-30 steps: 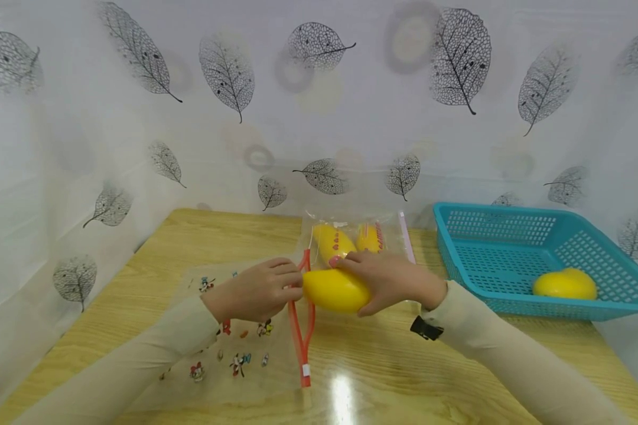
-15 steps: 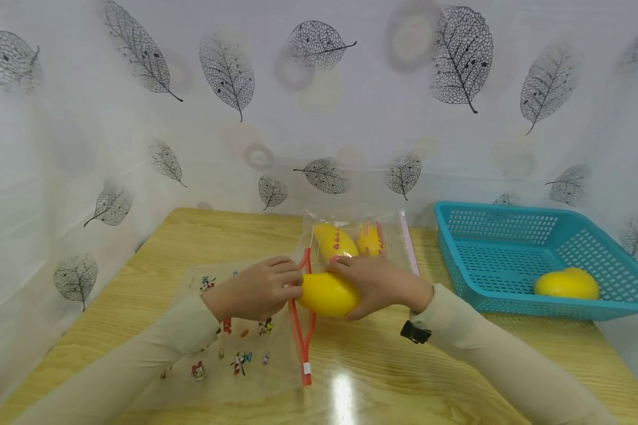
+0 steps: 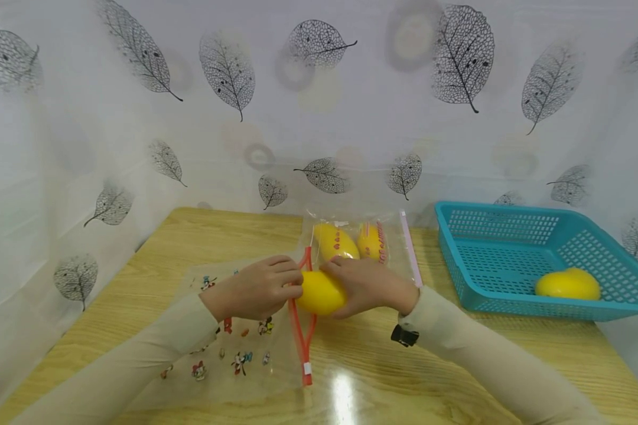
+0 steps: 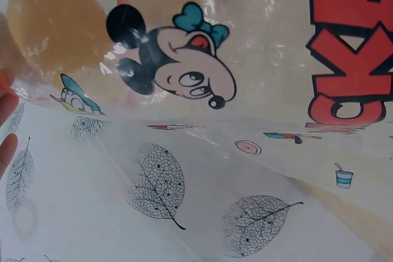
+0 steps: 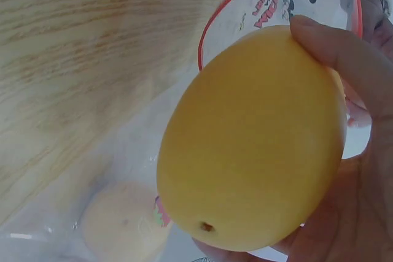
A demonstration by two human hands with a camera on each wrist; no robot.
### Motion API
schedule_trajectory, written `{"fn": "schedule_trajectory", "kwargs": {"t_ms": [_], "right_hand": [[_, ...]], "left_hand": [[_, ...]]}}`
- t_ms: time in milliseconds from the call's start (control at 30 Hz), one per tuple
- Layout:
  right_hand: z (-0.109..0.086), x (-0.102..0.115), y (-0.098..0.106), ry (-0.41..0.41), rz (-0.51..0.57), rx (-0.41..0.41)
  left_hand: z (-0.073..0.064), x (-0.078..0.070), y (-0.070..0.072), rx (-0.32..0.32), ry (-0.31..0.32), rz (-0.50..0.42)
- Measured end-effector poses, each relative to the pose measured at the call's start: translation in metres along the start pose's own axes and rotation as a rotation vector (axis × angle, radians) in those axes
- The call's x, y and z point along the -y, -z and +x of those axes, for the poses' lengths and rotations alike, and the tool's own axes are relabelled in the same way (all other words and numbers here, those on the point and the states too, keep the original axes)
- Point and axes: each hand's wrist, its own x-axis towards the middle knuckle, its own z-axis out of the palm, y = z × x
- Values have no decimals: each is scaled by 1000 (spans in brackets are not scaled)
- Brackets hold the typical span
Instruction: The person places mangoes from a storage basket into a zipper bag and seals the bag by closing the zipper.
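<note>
My right hand (image 3: 369, 286) grips a smooth yellow mango (image 3: 321, 293), fingers and thumb around its right end. The mango's left end sits at the mouth of a clear zip bag (image 3: 276, 375) with a red zipper edge and cartoon prints. My left hand (image 3: 257, 289) pinches the bag's red edge and keeps the mouth parted. In the right wrist view the mango (image 5: 252, 145) stands before the red-rimmed opening. The left wrist view shows the printed bag film (image 4: 270, 59) up close, a blurred yellow shape behind it; only fingertips show at its left edge.
A second clear bag (image 3: 396, 227) with a pale pink zipper lies behind my hands, two yellow mangoes (image 3: 336, 241) inside. At the right stands a blue perforated basket (image 3: 510, 302) with one mango (image 3: 567, 284). A leaf-patterned curtain (image 3: 351, 118) hangs behind the table.
My right hand has moved left with the mango, bringing it further into the red-edged bag's mouth. The left hand has stayed in place on the edge.
</note>
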Motion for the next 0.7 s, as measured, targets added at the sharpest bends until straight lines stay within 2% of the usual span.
{"fn": "schedule_trajectory", "kwargs": {"t_ms": [267, 533, 700], "right_hand": [[6, 6, -5, -23, 2, 5], [10, 9, -11, -19, -13, -25], [13, 13, -15, -69, -26, -38]], "left_hand": [[2, 0, 1, 7, -4, 5], [2, 1, 3, 17, -6, 8], [2, 1, 3, 17, -7, 11]]}}
